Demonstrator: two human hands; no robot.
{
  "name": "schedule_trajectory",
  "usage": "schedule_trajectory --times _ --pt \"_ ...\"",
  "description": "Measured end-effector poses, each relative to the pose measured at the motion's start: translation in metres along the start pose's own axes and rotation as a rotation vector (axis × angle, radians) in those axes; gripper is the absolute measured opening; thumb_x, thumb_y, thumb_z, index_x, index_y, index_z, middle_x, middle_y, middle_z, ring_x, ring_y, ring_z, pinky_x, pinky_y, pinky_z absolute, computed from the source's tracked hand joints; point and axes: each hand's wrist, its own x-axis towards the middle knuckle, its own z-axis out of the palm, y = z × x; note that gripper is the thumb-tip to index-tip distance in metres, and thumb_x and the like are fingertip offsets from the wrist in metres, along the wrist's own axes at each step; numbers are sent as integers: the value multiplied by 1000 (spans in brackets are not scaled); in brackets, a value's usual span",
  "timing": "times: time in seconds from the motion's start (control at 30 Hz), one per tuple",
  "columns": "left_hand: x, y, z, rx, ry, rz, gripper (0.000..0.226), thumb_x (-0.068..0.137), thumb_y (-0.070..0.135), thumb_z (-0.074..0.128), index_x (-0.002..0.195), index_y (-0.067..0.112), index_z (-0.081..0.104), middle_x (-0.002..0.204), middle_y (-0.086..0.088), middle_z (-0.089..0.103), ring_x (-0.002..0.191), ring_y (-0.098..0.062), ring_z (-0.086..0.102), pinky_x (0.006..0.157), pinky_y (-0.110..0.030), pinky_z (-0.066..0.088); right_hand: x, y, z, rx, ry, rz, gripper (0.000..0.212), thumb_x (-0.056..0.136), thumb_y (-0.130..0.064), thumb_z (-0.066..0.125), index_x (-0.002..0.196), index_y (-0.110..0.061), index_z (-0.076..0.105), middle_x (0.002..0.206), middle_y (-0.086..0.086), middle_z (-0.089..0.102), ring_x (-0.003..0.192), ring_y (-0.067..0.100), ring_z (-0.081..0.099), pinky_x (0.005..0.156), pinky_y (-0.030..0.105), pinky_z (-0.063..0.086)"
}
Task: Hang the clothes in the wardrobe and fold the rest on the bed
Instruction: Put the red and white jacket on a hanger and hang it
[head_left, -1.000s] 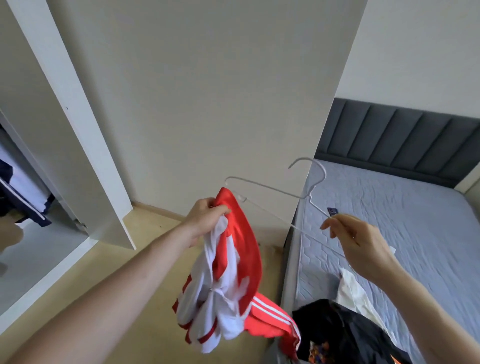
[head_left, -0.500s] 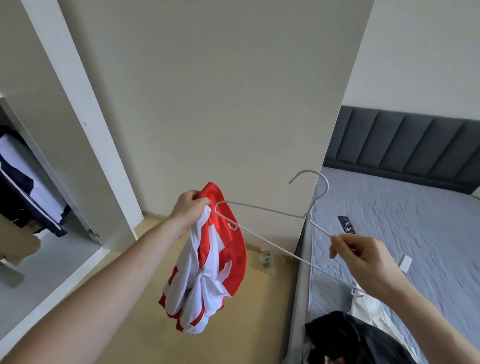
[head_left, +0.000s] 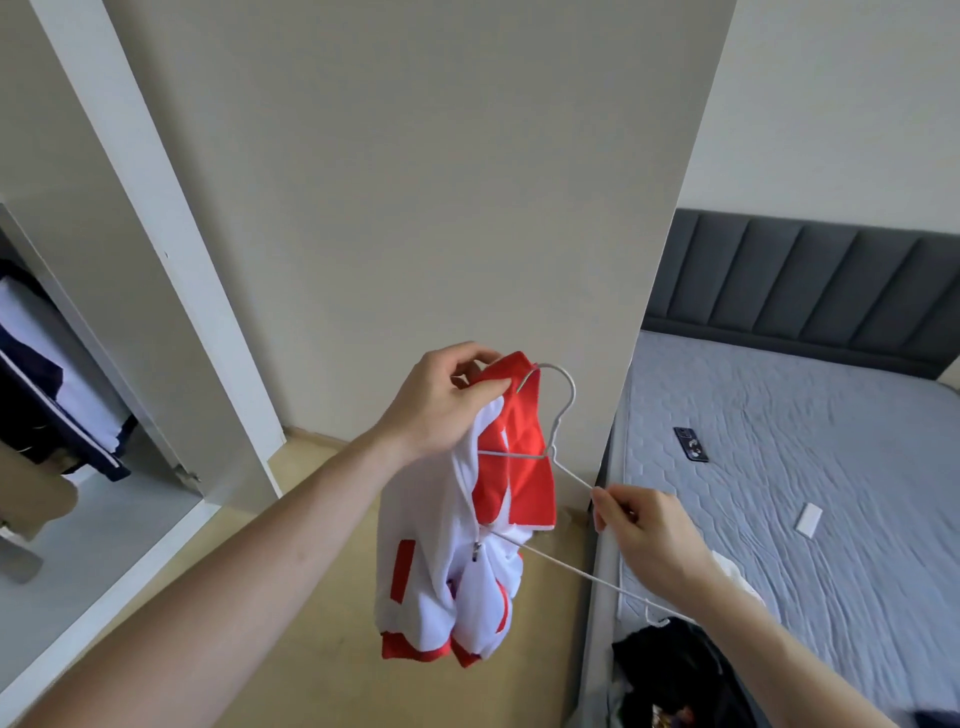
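The red-and-white jacket (head_left: 467, 519) is gripped by the left hand (head_left: 447, 405) while the wire hanger (head_left: 558, 457), pinched by the right hand (head_left: 639, 525), is being threaded inside; probably the shoulders must be seated next.

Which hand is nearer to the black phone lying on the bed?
The right hand. It pinches the hanger at the bed's edge, left of the phone. The left hand grips the jacket, farther left.

I can read no text, label or number anywhere; the small dark device (head_left: 691, 444) on the bed (head_left: 831, 467) shows nothing legible.
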Motion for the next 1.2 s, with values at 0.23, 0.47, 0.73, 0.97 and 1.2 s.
schedule_trajectory --times 0.23,0.47,0.73,0.97,1.2 --pt "-3 19 0 161 -28 42 7 85 27 78 91 31 78 79 8 74 68 -20 64 70 -32 53 1 3 -2 86 164 1 50 102 -40 55 63 -9 52 49 -7 34 49 8 30 50 28 27" --pt "-16 17 9 179 85 140 4 84 24 78 82 28 78 73 12 73 64 -11 67 62 -26 53 -16 12 -13 67 348 27 48 94 -49 50 60 -17 40 52 -7 25 52 9 23 47 26 23" --pt "-37 42 48 79 11 215 15 86 36 75 78 23 73 63 9 67 51 -5 55 55 -21 42 -24 -9 32 248 378 55 62 93 -60 47 62 -6 41 59 13 35 54 7 27 50 30 23" --pt "-63 34 46 284 -382 138 19 89 32 75 101 33 60 83 10 69 75 -11 67 72 -40 59 -23 -10 24 384 486 32 49 98 -50 54 59 -20 49 50 -12 33 50 3 29 47 20 22" --pt "-57 52 6 377 -277 342 29 86 20 71 112 31 70 102 19 69 96 -4 66 84 -23 55 -27 -20 6 463 500 -35 49 99 -43 56 58 -19 49 51 -14 33 51 2 30 48 19 24"
